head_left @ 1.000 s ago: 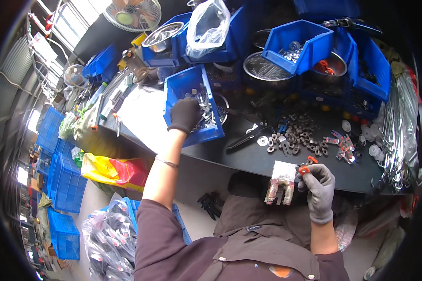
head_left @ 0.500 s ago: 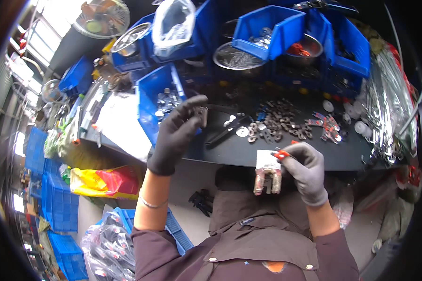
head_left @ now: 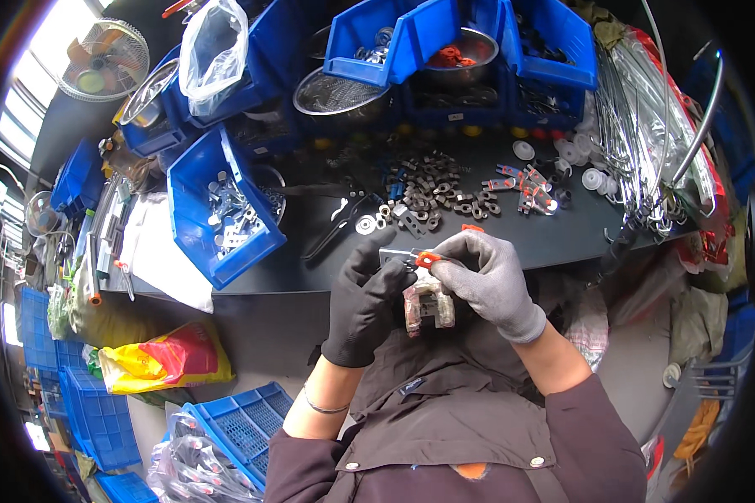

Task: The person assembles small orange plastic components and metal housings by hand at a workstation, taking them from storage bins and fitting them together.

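My left hand [head_left: 362, 306], in a black glove, pinches a small flat metal bracket [head_left: 393, 256] between thumb and fingers. My right hand [head_left: 493, 287], in a grey glove, grips a small orange-red part [head_left: 427, 259] at its fingertips. Bracket and orange part meet, or nearly meet, between the two hands; I cannot tell whether they are joined. Just below them stands a U-shaped fixture [head_left: 446, 315] wrapped in worn tape, its top partly covered by my fingers. Another orange-red piece [head_left: 472, 228] shows beyond my right fingers.
A blue bin [head_left: 264, 243] of metal brackets stands at the left. Beyond my hands lie black-handled pliers [head_left: 331, 235], a heap of metal parts [head_left: 432, 180], orange-and-metal pieces [head_left: 533, 189] and white plastic discs [head_left: 596, 180]. Long wire rods [head_left: 637, 126] lie at the right.
My left hand has come from beside the blue bin to my right hand, bringing the metal bracket to the orange part. The view has shifted to the right.
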Demonstrator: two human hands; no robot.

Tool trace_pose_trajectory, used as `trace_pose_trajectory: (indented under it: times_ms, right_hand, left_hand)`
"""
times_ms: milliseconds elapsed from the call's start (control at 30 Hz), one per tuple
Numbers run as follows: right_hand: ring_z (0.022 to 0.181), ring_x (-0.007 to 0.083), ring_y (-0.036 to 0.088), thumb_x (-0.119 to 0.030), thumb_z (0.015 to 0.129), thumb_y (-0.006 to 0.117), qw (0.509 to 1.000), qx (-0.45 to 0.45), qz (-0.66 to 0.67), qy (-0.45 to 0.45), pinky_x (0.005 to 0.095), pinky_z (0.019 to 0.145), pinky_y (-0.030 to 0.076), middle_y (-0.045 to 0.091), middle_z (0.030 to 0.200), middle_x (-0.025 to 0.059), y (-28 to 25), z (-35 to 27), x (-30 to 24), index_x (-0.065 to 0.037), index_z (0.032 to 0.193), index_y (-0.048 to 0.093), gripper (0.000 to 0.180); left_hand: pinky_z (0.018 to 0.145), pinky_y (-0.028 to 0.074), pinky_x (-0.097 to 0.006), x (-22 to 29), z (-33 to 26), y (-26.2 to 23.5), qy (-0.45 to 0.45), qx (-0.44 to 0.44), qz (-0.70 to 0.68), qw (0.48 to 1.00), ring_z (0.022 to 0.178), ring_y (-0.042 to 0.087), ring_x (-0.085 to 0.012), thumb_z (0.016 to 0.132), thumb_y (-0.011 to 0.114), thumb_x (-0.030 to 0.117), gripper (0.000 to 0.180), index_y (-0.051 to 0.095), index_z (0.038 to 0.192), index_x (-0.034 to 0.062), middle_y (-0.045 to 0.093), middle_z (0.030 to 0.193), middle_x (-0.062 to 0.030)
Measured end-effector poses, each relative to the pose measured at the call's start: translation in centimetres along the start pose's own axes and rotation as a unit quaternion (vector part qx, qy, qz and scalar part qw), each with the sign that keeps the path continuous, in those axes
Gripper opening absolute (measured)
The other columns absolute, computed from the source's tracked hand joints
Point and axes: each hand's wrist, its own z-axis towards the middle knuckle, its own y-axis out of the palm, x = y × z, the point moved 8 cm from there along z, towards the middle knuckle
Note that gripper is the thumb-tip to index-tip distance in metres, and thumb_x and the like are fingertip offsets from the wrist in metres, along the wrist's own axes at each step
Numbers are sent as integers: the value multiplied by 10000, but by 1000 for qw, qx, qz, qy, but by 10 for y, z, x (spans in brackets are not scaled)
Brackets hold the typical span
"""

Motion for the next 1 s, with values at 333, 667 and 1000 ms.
trace_pose_trajectory:
  times_ms: [333,667,1000]
  right_hand:
    - [748,57,601,-60,843,616,996,-61,-59,14,219,665,487,661,828,59,-8,-2,-7,47,945,629,148]
    - [629,40,533,-103,817,639,992,-71,-89,57,221,574,447,622,752,29,-11,-3,8,40,881,638,156]
    - [630,68,549,-82,835,651,992,-85,-53,82,232,594,454,624,766,42,-12,-11,15,31,859,624,119]
  left_hand:
    - [785,515,-247,-1,-4,7,28,-73,12,997,894,616,-105,900,597,25,313,538,1207,6,641,1043,-88]
    - [785,528,-253,-9,0,10,-9,-98,112,989,890,631,-114,882,624,26,268,572,1141,-17,654,1047,-78]
    - [798,523,-254,-17,-1,17,-91,-138,173,971,875,631,-108,862,663,42,273,608,1120,-28,662,1012,-62]
